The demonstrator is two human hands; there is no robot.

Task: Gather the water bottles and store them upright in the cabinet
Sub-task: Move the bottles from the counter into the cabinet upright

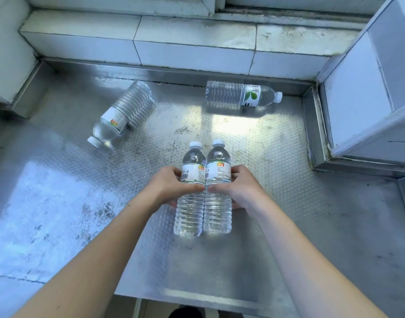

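On the steel counter (59, 203), 2 full, likely heavy, slick, squeezable bottles lie at 10 o'clock (122, 114) and 1 o'clock (240, 95), while the left hand (171, 189) and right hand (238, 187) wrap the centre pair (203, 196), best gripped mid-body on the ribs.

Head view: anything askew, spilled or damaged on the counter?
Two water bottles lie on their sides on the metal counter: the far-left bottle and the green-leaf bottle near the back edge. No spill or damage shows. The left hand and right hand grip the other two side by side.
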